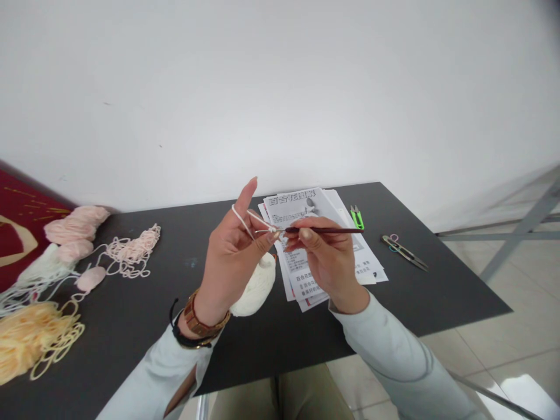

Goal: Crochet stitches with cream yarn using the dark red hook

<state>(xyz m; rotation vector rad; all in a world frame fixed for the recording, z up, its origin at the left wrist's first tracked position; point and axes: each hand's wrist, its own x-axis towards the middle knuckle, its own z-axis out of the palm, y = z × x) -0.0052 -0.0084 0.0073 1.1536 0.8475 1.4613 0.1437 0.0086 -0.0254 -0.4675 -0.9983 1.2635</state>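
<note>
My left hand [231,256] is raised over the black table [144,315], index finger pointing up. White yarn [245,220] is looped over that finger and pinched between thumb and fingers. My right hand [326,256] grips a dark crochet hook [332,231] held level, its tip at the yarn near my left fingertips. A white yarn ball [258,289] lies on the table just behind my left hand.
Printed instruction sheets [301,204] lie under my right hand. Green snips [357,216] and metal snips [405,252] rest to the right. Pink yarn [131,251], pink balls [76,224] and yellow yarn [30,341] crowd the table's left side. A white wall stands behind.
</note>
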